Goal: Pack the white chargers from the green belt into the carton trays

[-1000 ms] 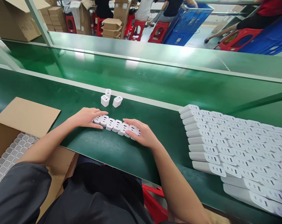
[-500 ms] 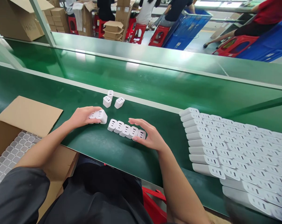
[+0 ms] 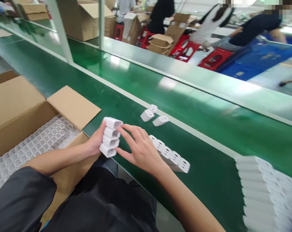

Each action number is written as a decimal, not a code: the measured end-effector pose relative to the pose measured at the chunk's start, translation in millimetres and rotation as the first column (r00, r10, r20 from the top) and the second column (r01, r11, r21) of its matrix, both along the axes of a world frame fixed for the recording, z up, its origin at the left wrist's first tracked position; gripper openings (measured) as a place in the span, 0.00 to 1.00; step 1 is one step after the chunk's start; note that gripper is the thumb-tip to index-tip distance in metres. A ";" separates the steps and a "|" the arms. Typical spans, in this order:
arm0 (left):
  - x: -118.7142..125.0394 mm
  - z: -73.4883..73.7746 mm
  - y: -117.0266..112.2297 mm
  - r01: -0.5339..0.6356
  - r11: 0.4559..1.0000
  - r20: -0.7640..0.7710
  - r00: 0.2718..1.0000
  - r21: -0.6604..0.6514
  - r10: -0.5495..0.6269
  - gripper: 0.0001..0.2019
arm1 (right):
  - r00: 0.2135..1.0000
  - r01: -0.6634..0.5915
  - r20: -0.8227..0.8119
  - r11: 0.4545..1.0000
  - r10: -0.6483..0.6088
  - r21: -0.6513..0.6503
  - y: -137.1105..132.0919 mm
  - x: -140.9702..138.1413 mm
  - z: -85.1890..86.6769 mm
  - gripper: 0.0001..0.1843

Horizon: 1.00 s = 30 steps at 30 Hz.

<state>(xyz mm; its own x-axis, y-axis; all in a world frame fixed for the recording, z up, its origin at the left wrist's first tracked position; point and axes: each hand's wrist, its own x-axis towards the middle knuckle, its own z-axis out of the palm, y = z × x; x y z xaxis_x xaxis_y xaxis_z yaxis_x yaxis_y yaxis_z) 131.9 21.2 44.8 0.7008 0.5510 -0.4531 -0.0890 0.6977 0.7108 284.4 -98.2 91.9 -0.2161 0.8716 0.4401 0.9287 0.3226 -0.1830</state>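
**Loose stack of chargers = slippery business**

Left hand (image 3: 95, 142) is clamped round a stack of four white chargers (image 3: 110, 137), just off the flap corner of the cardboard box (image 3: 15, 106). Right hand (image 3: 141, 151) is spread open, fingertips steadying the stack. Probably light, hard, slick shells with nothing joining them, so I'd squeeze end to end.

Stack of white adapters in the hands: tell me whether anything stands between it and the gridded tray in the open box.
Nothing visible does. The left hand grips the stack of white adapters beside the corner of the box, the right hand flat against it. The flap lies folded outward; the gridded tray shows uncovered cells.
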 end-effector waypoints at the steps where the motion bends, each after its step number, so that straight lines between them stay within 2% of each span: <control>1: -7.5 -2.4 -4.1 -0.061 0.998 0.018 0.998 -0.019 0.062 0.30 | 0.999 -0.031 0.007 1.000 0.031 0.000 8.1 -8.3 -1.3 0.31; 3: -23.7 -6.6 -10.6 -0.173 0.983 0.044 0.983 -0.064 0.176 0.29 | 0.995 -0.104 0.004 0.995 0.104 -0.005 21.5 -23.8 -6.0 0.31; 8: -64.2 -12.4 -13.6 -0.289 0.948 0.034 0.955 -0.131 0.295 0.30 | 0.960 -0.279 0.011 0.958 0.280 -0.057 49.4 -62.9 -16.5 0.30; 11: -91.7 -17.1 -11.8 -0.311 0.944 0.080 0.944 -0.112 0.320 0.32 | 0.934 -0.358 -0.015 0.932 0.358 -0.055 68.2 -80.3 -15.9 0.29; 13: -114.0 -22.0 -12.6 -0.274 0.961 0.128 0.952 -0.041 0.277 0.34 | 0.910 -0.415 -0.033 0.908 0.414 -0.052 85.7 -84.6 -11.3 0.29; 15: -137.4 -26.9 -14.7 -0.156 0.985 0.077 0.986 0.075 0.151 0.35 | 0.890 -0.457 -0.044 0.888 0.455 -0.061 109.9 -86.0 -4.9 0.31; 16: -147.9 -28.8 -15.7 -0.038 0.988 -0.005 0.999 0.152 0.039 0.35 | 0.881 -0.474 -0.045 0.878 0.472 -0.073 124.6 -87.7 -2.3 0.32; 17: -157.0 -30.2 -16.3 0.132 0.962 -0.111 0.988 0.240 -0.108 0.35 | 0.869 -0.495 -0.039 0.864 0.494 -0.091 140.5 -91.3 -0.9 0.32; 18: -164.2 -30.9 -16.3 0.321 0.887 -0.231 0.939 0.331 -0.254 0.35 | 0.850 -0.524 -0.020 0.843 0.526 -0.118 157.1 -97.3 -1.3 0.33; 19: -169.5 -31.3 -15.5 0.494 0.766 -0.350 0.862 0.411 -0.368 0.35 | 0.825 -0.557 0.017 0.817 0.565 -0.153 173.5 -106.1 -3.8 0.34; 20: -173.1 -31.5 -14.2 0.622 0.622 -0.451 0.779 0.475 -0.435 0.36 | 0.790 -0.587 0.074 0.785 0.609 -0.196 189.0 -117.5 -8.9 0.35; 22: -176.8 -32.6 -10.7 0.750 0.364 -0.597 0.660 0.552 -0.455 0.34 | 0.682 -0.640 0.219 0.715 0.697 -0.283 214.9 -145.8 -26.6 0.37; 25: -179.2 -37.7 -6.9 0.819 0.111 -0.732 0.556 0.563 -0.393 0.33 | 0.423 -0.707 0.386 0.565 0.820 -0.425 239.4 -190.5 -66.6 0.34; 27: -180.2 -41.3 -6.0 0.846 -0.002 -0.785 0.495 0.534 -0.373 0.34 | 0.232 -0.723 0.425 0.447 0.875 -0.526 249.3 -215.7 -95.2 0.26; 29: -180.5 -43.0 -5.5 0.858 -0.038 -0.805 0.464 0.512 -0.370 0.35 | 0.100 -0.710 0.432 0.369 0.896 -0.600 257.6 -236.4 -119.9 0.21; 30: -180.3 -43.0 -5.0 0.862 -0.041 -0.809 0.456 0.505 -0.371 0.35 | 0.061 -0.701 0.433 0.348 0.899 -0.622 261.7 -245.3 -130.2 0.20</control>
<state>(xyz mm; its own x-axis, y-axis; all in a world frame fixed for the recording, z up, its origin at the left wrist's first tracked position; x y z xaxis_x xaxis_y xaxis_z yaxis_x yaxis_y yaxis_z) -48.4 16.2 1.8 0.8945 0.1379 -0.4254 0.4045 -0.6552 0.6380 39.0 163.5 -38.3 -0.9370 -0.0079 -0.3493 -0.0391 0.9958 0.0824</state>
